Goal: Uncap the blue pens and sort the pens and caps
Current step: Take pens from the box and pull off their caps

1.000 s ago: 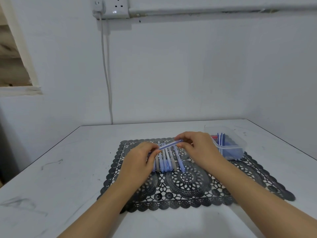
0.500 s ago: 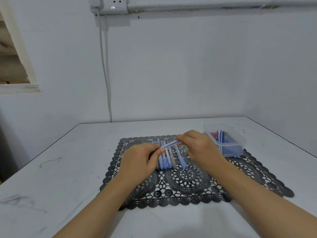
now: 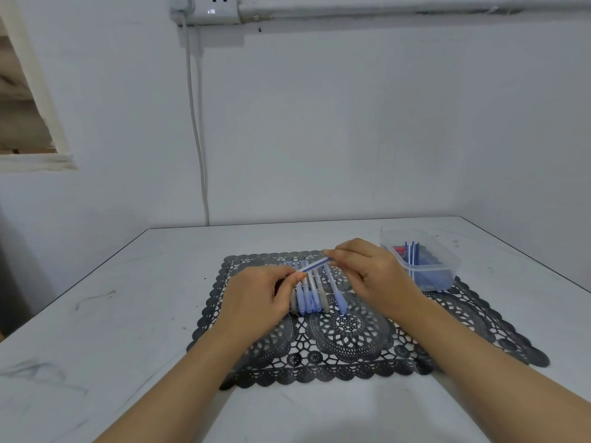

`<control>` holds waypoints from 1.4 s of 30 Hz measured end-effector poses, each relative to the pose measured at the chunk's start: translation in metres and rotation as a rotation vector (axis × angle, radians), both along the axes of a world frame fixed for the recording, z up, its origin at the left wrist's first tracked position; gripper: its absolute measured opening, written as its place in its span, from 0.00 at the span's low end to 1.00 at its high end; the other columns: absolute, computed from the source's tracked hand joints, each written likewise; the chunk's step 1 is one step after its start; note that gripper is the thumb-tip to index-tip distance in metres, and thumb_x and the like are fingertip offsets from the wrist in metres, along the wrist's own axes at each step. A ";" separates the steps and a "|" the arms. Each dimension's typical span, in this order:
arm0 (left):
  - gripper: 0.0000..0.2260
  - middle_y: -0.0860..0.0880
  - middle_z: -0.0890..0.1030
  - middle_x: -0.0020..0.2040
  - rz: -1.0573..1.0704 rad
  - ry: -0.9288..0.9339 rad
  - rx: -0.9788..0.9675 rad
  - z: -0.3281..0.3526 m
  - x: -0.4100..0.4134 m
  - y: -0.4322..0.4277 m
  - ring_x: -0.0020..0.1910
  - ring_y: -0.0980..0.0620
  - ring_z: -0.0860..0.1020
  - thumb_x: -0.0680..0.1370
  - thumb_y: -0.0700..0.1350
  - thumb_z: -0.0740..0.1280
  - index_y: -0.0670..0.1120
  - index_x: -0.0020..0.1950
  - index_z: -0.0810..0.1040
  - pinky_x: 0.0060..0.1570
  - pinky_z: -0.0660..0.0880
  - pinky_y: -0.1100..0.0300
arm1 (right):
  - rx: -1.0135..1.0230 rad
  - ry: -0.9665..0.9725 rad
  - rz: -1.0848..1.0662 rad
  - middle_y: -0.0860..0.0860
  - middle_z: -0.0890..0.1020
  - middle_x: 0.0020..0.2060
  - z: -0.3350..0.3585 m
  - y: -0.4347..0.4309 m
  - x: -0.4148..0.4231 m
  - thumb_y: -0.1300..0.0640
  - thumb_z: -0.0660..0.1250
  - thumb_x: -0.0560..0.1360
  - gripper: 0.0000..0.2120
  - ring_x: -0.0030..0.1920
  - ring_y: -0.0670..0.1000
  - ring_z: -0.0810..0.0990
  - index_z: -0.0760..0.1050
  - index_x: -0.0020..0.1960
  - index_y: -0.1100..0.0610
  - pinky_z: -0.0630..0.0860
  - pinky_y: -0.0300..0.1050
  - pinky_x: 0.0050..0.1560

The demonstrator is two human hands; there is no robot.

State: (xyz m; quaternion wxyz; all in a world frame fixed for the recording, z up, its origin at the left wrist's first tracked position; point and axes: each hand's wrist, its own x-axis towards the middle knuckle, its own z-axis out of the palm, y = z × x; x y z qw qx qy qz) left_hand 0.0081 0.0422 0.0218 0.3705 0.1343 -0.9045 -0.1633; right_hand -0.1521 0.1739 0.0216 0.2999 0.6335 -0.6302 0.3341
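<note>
A blue pen (image 3: 315, 265) hangs slanted above the black lace mat (image 3: 348, 334), held at both ends. My left hand (image 3: 256, 298) pinches its lower left end with thumb and fingers. My right hand (image 3: 372, 273) pinches its upper right end. Under it, several blue pens (image 3: 308, 298) lie side by side on the mat, and one more blue pen (image 3: 335, 292) lies slightly apart to their right. Whether the held pen's cap is on is hidden by my fingers.
A clear plastic container (image 3: 422, 260) stands at the mat's far right corner, holding several blue pens and something red. The white table (image 3: 128, 314) meets the wall at the back. A socket and cable (image 3: 198, 123) are on the wall.
Both hands stay on the same pen; they have shifted slightly and the pen is held a little higher over the row. The camera has tilted down a bit.
</note>
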 end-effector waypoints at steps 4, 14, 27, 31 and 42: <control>0.13 0.58 0.71 0.23 -0.023 0.008 0.001 0.000 0.001 0.000 0.23 0.61 0.69 0.77 0.55 0.61 0.53 0.46 0.83 0.26 0.62 0.70 | -0.043 -0.020 0.017 0.56 0.81 0.42 -0.001 0.000 0.001 0.60 0.61 0.74 0.12 0.42 0.49 0.79 0.81 0.50 0.64 0.75 0.34 0.48; 0.10 0.62 0.70 0.23 -0.054 0.012 -0.023 -0.002 0.001 0.000 0.26 0.62 0.72 0.77 0.53 0.63 0.53 0.47 0.83 0.27 0.61 0.72 | -0.069 0.069 -0.023 0.56 0.77 0.40 -0.003 -0.004 0.000 0.66 0.65 0.74 0.08 0.38 0.49 0.74 0.81 0.50 0.64 0.66 0.30 0.42; 0.16 0.53 0.81 0.31 -0.051 0.011 0.004 -0.003 0.001 -0.001 0.29 0.57 0.76 0.74 0.57 0.60 0.51 0.49 0.84 0.31 0.75 0.60 | 0.005 0.050 0.013 0.56 0.78 0.43 -0.004 -0.004 -0.001 0.61 0.61 0.75 0.11 0.37 0.51 0.77 0.81 0.51 0.62 0.76 0.44 0.33; 0.16 0.53 0.81 0.30 -0.048 0.009 -0.002 -0.003 0.000 -0.002 0.28 0.57 0.76 0.74 0.57 0.60 0.52 0.49 0.84 0.31 0.74 0.60 | 0.005 0.058 0.009 0.56 0.78 0.43 -0.004 -0.004 -0.001 0.62 0.61 0.75 0.11 0.38 0.51 0.77 0.81 0.51 0.63 0.76 0.43 0.34; 0.16 0.53 0.81 0.30 -0.045 0.004 0.012 -0.003 0.000 -0.003 0.27 0.57 0.76 0.74 0.57 0.60 0.51 0.49 0.84 0.29 0.73 0.62 | 0.017 0.064 0.005 0.57 0.79 0.42 -0.003 -0.004 0.001 0.64 0.61 0.74 0.11 0.40 0.53 0.78 0.81 0.50 0.63 0.78 0.45 0.34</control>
